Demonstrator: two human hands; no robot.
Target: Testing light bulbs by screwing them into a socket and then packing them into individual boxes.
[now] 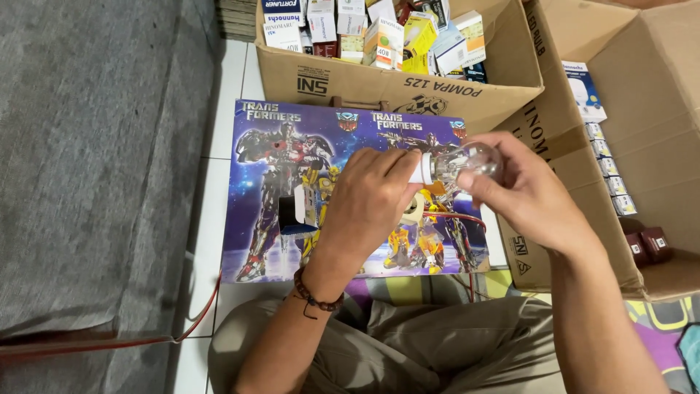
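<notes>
A clear glass light bulb [472, 160] with a white base is held level between both hands above a small table. My left hand [368, 193] grips the white base end of the bulb. My right hand [521, 190] pinches the round glass end with its fingertips. Under my left hand a cream lamp socket [413, 209] with a red wire [467, 219] shows partly. A small opened blue-and-white bulb box [297, 211] lies on the table just left of my left wrist. The tabletop [270, 182] bears a colourful robot picture.
A cardboard box [379, 76] filled with several small bulb packages stands behind the table. A second, larger cardboard box [642, 146] sits to the right with more small boxes inside. Grey fabric [87, 160] covers the left. A red cable [208, 314] trails over white floor tiles.
</notes>
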